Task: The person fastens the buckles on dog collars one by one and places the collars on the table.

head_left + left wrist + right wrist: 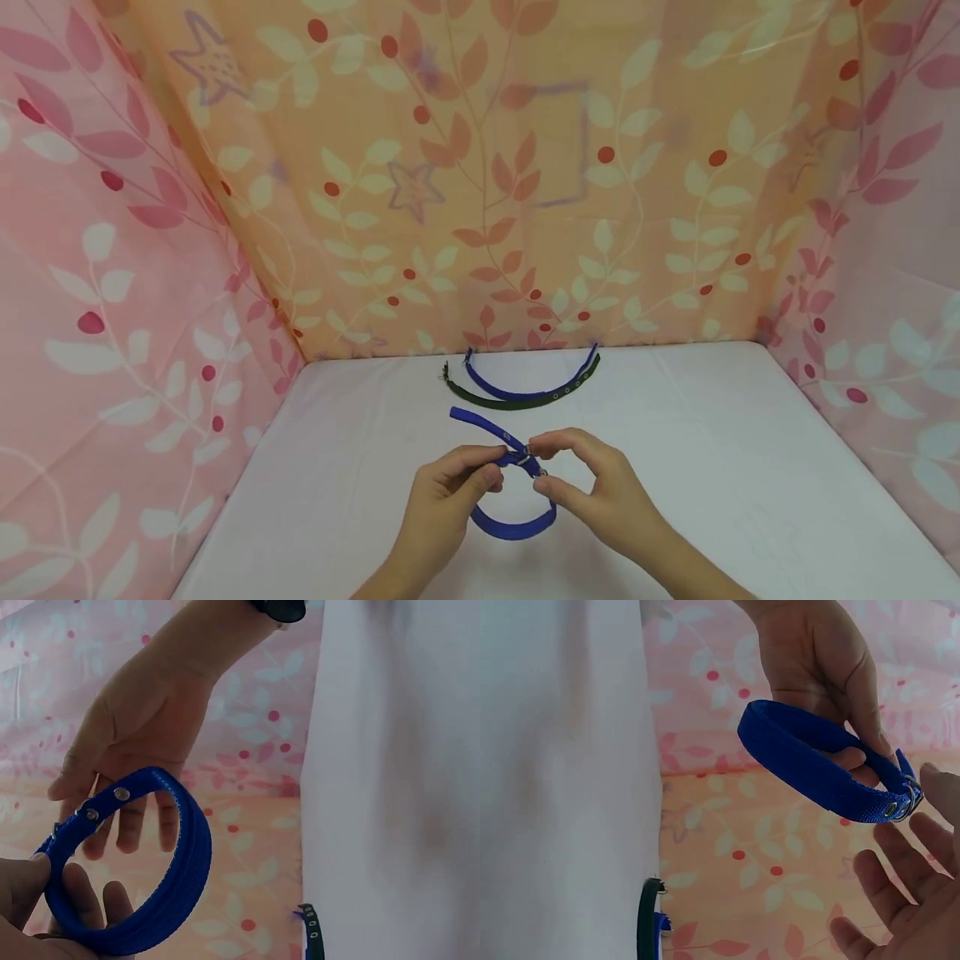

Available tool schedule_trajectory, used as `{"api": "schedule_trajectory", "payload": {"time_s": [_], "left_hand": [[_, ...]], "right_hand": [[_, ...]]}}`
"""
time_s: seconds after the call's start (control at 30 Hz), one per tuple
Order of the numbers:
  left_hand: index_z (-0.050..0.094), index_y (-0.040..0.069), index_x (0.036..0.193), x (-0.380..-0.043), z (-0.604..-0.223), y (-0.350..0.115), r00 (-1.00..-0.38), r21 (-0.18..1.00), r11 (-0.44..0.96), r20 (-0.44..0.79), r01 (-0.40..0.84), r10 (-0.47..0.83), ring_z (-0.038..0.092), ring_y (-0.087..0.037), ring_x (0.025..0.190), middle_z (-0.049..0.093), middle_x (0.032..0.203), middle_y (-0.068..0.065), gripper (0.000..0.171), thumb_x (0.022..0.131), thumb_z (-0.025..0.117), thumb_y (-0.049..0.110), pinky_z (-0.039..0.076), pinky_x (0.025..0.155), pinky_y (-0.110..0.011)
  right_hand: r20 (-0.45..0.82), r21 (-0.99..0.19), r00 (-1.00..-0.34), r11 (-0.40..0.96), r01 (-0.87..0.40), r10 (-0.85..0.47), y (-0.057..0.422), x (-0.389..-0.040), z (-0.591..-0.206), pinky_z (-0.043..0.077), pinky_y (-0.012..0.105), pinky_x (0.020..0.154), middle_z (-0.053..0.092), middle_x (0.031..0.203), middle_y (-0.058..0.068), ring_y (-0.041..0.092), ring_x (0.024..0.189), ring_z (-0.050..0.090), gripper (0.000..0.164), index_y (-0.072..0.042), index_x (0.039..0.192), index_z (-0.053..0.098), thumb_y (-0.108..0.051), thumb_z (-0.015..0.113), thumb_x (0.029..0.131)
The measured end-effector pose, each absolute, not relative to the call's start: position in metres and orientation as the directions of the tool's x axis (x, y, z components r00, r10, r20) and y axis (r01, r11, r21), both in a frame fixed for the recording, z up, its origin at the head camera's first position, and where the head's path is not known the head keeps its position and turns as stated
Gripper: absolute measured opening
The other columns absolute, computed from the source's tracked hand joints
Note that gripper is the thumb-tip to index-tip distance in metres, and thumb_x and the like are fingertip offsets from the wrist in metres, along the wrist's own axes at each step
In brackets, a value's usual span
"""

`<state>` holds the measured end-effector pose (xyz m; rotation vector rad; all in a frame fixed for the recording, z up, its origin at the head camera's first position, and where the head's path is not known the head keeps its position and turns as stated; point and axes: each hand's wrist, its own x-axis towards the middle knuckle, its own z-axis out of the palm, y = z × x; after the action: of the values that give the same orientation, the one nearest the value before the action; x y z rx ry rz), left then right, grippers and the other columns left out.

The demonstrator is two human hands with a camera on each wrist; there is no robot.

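The blue webbing collar (802, 771) is held up above the front part of the white table (322, 500), bent round into a loop between two bare hands. Farthest left, a pink wall panel (112, 208) printed with white and rose leaves slants in towards the table. Next comes the left hand (450, 492), pinching the collar between thumb and fingers near the metal fittings. The collar is a bright, even blue, flat and fairly broad, with a visible woven texture. The rounded part of the loop hangs below the fingers, while a free end (480, 423) of the strap sticks out up and to the left. Round silvery eyelets (121, 794) dot the webbing, and a shiny metal buckle (911, 801) sits where the strap crosses itself.

Behind it, towards the table's far edge, a dark green collar (498, 405) and a second blue collar (491, 387) lie in nested curves, touching along part of their length; the green one shows a row of eyelets towards its right end. An orange leaf-patterned backdrop (480, 167) rises beyond.

The right hand (603, 483) is at the buckle, thumb and fingers spread and loosely curved, gripping nothing; whether a fingertip touches the metal I cannot tell. Farthest right stands another pink leafy panel (900, 250).
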<state>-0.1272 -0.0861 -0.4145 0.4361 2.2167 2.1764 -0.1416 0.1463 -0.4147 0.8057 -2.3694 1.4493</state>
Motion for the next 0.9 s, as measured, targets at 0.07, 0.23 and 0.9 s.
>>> {"api": "schedule_trajectory", "payload": {"time_s": [0.07, 0.23, 0.9], "left_hand": [[0.076, 0.014, 0.119, -0.126, -0.416, -0.084, -0.95, 0.976, 0.042, 0.199, 0.215, 0.241, 0.067, -0.022, 0.093, 0.071, 0.11, -0.011, 0.023, 0.099, 0.068, 0.021, 0.058, 0.089, -0.029], [0.078, 0.019, 0.119, -0.124, -0.419, -0.081, -0.924, 0.952, 0.113, 0.242, 0.285, 0.295, 0.064, -0.018, 0.089, 0.069, 0.102, -0.005, 0.023, 0.099, 0.067, 0.027, 0.058, 0.082, -0.027], [0.077, 0.018, 0.112, -0.122, -0.431, -0.072, -0.874, 0.876, 0.157, 0.406, 0.455, 0.269, 0.066, -0.021, 0.085, 0.07, 0.103, 0.001, 0.018, 0.103, 0.06, 0.018, 0.058, 0.078, -0.029]], "right_hand": [[0.557, -0.699, -0.767, 0.32, -0.64, -0.318, 0.147, -0.142, -0.416, 0.054, 0.033, 0.098, 0.071, 0.116, -0.012, 0.01, 0.108, 0.065, 0.034, -0.025, 0.124, 0.067, -0.018, 0.078, 0.092], [0.607, -0.686, -0.738, 0.275, -0.674, -0.296, 0.146, -0.142, -0.417, 0.053, 0.026, 0.096, 0.072, 0.111, -0.01, 0.011, 0.108, 0.066, 0.03, -0.023, 0.118, 0.071, -0.011, 0.078, 0.091], [0.581, -0.68, -0.764, 0.349, -0.645, -0.282, 0.147, -0.14, -0.413, 0.051, 0.03, 0.086, 0.071, 0.098, -0.017, 0.007, 0.095, 0.063, 0.022, -0.033, 0.105, 0.073, -0.024, 0.084, 0.088]]}}
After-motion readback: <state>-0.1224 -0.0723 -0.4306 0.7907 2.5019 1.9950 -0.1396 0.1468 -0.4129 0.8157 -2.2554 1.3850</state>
